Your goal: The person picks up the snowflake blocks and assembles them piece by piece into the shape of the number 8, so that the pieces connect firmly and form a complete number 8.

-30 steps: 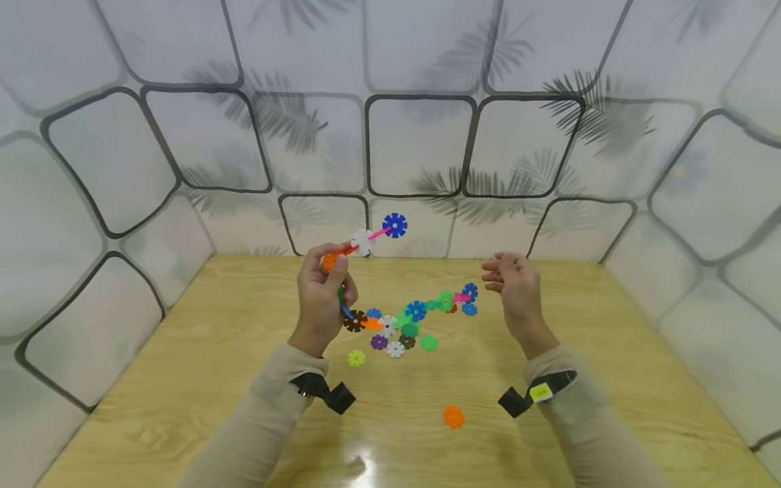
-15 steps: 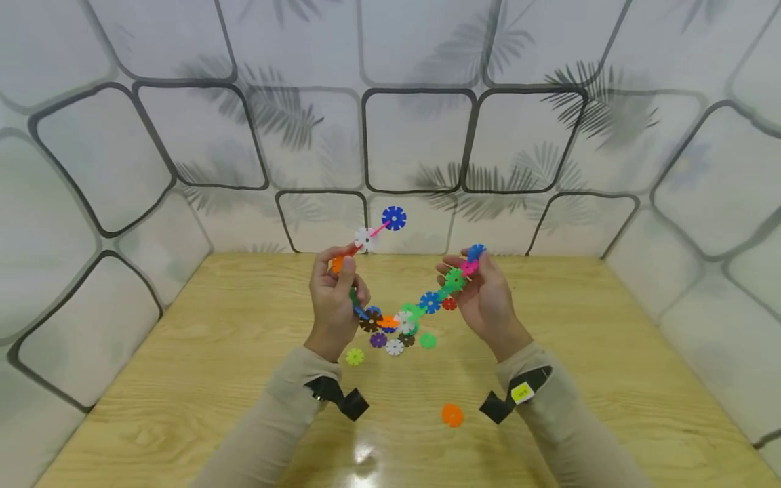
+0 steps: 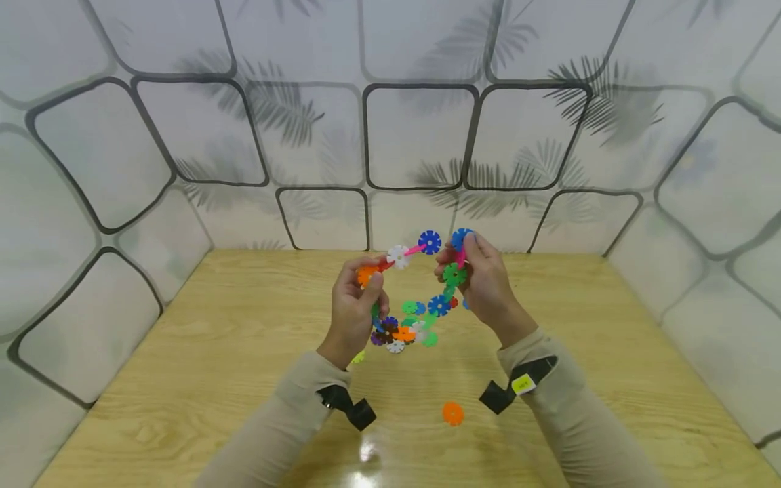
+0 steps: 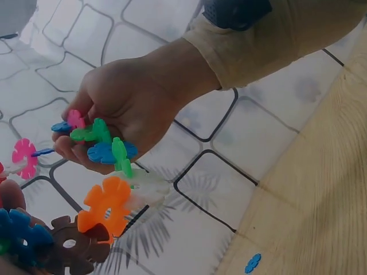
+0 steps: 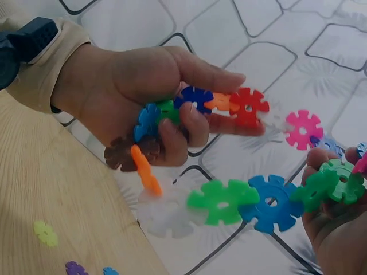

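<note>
A chain of interlocking plastic snowflake discs (image 3: 438,306) sags in a curve between both hands. My left hand (image 3: 352,308) grips its left part, thumb and fingers around an orange disc (image 3: 367,275) and its neighbours. From there a red, a white (image 3: 398,256) and a pink disc lead to the dark blue end disc (image 3: 430,242), which sticks out free. My right hand (image 3: 488,285) pinches the blue disc (image 3: 460,238) at the other end, with pink and green discs against its fingers. The two ends are close but apart. In the right wrist view a brown disc (image 5: 127,153) lies by the left hand's curled fingers.
Loose discs lie on the wooden table (image 3: 213,379) below the chain, among them a white one (image 3: 395,347) and a yellow-green one (image 3: 358,357). An orange disc (image 3: 453,413) lies nearer the front. A patterned wall (image 3: 421,142) stands behind.
My right hand has come in from the right and taken hold of the chain's blue end, lifting it. My left hand has moved right, bringing the two ends near each other.
</note>
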A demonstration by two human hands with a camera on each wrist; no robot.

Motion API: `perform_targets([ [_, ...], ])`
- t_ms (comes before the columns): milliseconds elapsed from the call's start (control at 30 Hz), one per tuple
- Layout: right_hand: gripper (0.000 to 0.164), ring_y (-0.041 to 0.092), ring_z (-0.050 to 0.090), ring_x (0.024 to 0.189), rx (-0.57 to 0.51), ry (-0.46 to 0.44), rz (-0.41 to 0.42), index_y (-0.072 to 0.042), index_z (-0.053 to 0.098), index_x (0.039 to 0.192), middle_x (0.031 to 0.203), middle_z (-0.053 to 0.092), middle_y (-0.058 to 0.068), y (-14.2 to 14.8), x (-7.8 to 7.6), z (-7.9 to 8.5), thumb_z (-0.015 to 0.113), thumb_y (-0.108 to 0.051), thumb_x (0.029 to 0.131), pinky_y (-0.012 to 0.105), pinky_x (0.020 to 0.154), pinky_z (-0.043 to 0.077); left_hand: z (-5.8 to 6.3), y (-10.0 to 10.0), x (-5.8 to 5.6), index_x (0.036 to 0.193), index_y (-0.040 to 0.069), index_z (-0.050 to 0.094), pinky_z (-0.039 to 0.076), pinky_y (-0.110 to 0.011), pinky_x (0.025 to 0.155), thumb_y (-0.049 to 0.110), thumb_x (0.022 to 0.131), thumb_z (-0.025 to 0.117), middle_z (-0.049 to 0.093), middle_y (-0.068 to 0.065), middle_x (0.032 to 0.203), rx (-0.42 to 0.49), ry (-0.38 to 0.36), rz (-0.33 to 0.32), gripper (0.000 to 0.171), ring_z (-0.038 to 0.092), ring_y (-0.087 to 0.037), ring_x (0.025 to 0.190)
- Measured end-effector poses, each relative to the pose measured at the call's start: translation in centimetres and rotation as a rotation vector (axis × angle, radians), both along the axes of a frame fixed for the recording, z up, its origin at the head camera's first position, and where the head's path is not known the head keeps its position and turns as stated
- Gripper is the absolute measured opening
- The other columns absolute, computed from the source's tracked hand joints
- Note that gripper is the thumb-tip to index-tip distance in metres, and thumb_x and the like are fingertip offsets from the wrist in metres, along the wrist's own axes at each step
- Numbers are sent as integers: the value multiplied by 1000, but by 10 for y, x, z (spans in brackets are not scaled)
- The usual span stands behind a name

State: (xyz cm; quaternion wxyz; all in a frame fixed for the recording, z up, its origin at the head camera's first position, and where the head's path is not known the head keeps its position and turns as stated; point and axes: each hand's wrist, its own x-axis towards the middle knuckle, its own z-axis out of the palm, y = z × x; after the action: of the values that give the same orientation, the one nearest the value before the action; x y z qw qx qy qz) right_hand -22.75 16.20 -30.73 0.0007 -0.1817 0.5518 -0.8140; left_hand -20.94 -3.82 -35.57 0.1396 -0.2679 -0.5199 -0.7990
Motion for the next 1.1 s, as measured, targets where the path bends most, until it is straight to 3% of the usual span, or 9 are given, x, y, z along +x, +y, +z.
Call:
perform_targets([
  [133, 31, 16, 62, 73, 1, 20, -24, -5, 47, 102, 90, 59, 6, -3, 1, 1, 28, -29, 108, 27, 69, 55, -3, 1, 4, 119, -8, 43, 45, -20, 47, 23, 100, 57, 59, 2, 108, -71, -8, -18, 40, 50, -9, 52],
  [267, 31, 16, 61, 73, -3, 6, -39, -5, 46, 100, 90, 58, 7, -4, 1, 0, 26, -28, 108, 26, 68, 55, -4, 0, 6, 123, -12, 39, 45, -20, 48, 18, 101, 55, 60, 1, 103, -107, -11, -45, 41, 50, -10, 53],
  [433, 32, 15, 61, 73, -6, -27, -64, -5, 47, 97, 88, 59, 6, -1, -2, -5, 25, -26, 108, 27, 71, 54, -3, 0, 5, 121, -6, 44, 46, -22, 49, 10, 101, 52, 56, -3, 75, -101, -54, -45, 26, 51, -12, 53],
  [667, 45, 16, 64, 82, -101, -92, -48, -7, 60, 94, 87, 66, 3, 13, -4, -19, 23, -28, 108, 26, 76, 52, 4, -8, 1, 112, 11, 53, 39, -19, 41, 4, 101, 49, 50, -2, 62, 55, -87, -1, 14, 45, -8, 44],
  [867, 63, 17, 67, 81, -183, -210, 33, -4, 57, 108, 91, 70, 6, 19, -9, -53, 10, -46, 105, 28, 68, 53, 12, -21, 2, 109, 17, 54, 36, -17, 40, 8, 102, 49, 47, 2, 54, 161, -77, -24, 12, 43, -5, 42],
  [933, 55, 17, 66, 76, -96, -252, -17, -1, 54, 112, 88, 68, 7, 17, -12, -72, 14, -39, 107, 29, 67, 54, 14, -25, 2, 108, 16, 55, 34, -17, 39, 10, 101, 51, 47, 2, 52, 191, -68, -32, 10, 43, -5, 42],
  [967, 47, 16, 65, 75, 5, -271, -47, 1, 53, 113, 89, 68, 8, 16, -14, -82, 20, -33, 108, 28, 67, 54, 15, -27, 2, 108, 16, 55, 34, -17, 39, 11, 101, 52, 47, 2, 52, 201, -62, -33, 9, 43, -5, 41],
  [1033, 34, 16, 64, 73, 330, -281, -92, 3, 54, 115, 90, 66, 8, 13, -16, -101, 34, -23, 106, 29, 67, 54, 17, -31, 2, 108, 16, 55, 34, -16, 39, 12, 101, 53, 47, 2, 52, 213, -49, -38, 8, 43, -5, 41],
  [1100, 32, 15, 62, 76, 770, -205, -88, 5, 54, 121, 92, 64, 7, 9, -16, -117, 47, -20, 102, 30, 71, 54, 18, -33, 2, 108, 16, 56, 34, -16, 39, 12, 101, 54, 47, 2, 53, 212, -33, -41, 8, 43, -5, 41],
])
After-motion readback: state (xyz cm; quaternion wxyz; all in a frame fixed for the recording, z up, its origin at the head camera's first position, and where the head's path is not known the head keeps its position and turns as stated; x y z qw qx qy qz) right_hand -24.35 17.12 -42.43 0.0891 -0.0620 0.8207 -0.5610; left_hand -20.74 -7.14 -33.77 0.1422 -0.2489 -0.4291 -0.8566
